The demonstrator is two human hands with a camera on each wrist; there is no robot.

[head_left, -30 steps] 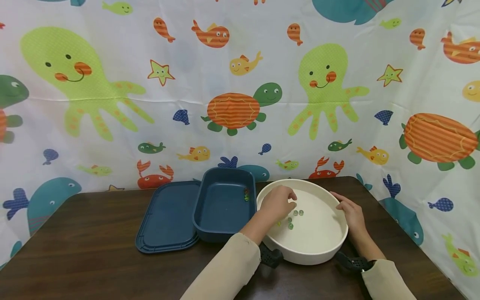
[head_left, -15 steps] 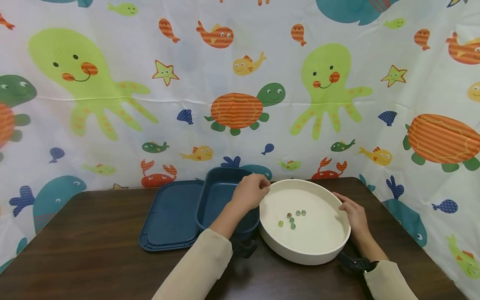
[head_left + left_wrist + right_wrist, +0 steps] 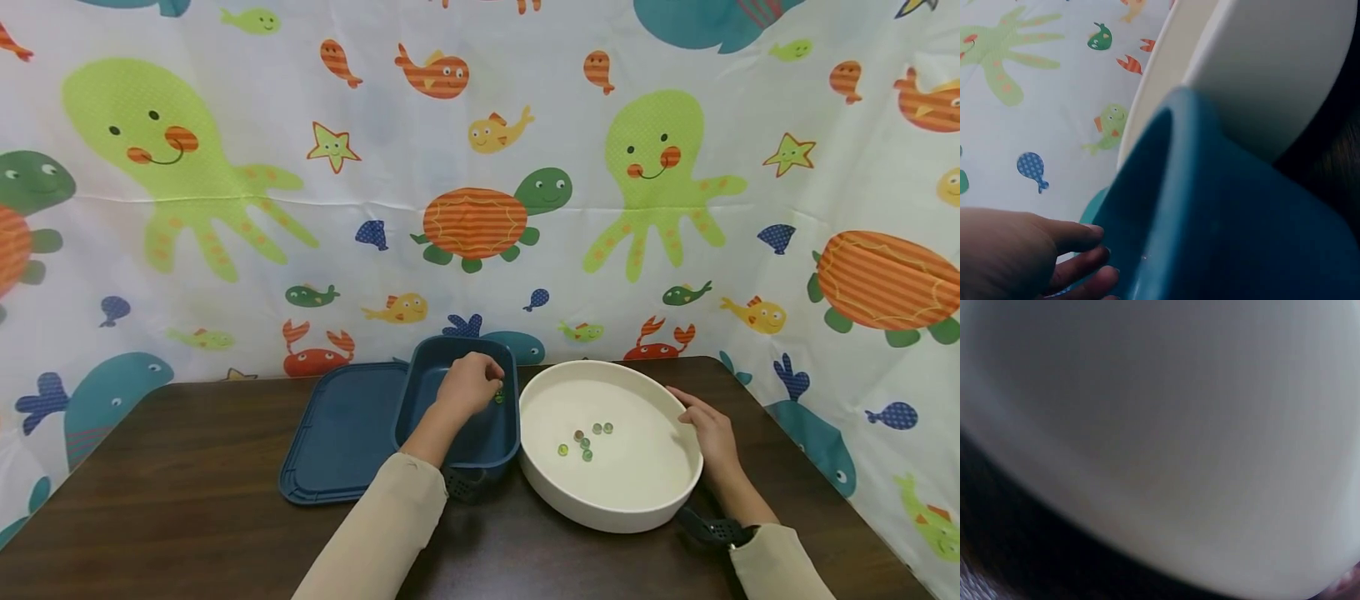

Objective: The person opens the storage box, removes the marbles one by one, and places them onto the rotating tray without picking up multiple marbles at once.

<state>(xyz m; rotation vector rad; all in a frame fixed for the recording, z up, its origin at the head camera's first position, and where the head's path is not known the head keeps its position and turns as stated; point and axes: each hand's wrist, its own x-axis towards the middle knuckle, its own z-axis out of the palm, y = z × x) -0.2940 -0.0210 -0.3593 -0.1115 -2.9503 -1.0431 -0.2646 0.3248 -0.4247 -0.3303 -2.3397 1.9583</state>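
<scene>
In the head view, my left hand (image 3: 468, 385) hangs over the blue rectangular container (image 3: 457, 460), fingers loosely bent. The left wrist view shows its thumb (image 3: 1079, 236) and fingertips slightly apart beside the container's rim, with nothing visible between them. Just under the fingertips, a green marble (image 3: 498, 397) lies in the container; the hand may hide others. My right hand (image 3: 708, 433) holds the right rim of a round white tray (image 3: 637, 492). Several glass marbles lie inside it, including a yellow-green marble (image 3: 562, 450). Only the tray's pale wall (image 3: 1179, 437) fills most of the right wrist view.
A flat blue lid (image 3: 341, 442) lies left of the container, partly under its edge. All stand on a dark wooden table (image 3: 187, 492). A white curtain (image 3: 390, 167) printed with sea animals hangs behind. The container and white tray stand side by side.
My left hand has moved left from inside the white tray, across the rims, to over the blue container. Its fingers have loosened. The right hand has stayed at the tray's rim.
</scene>
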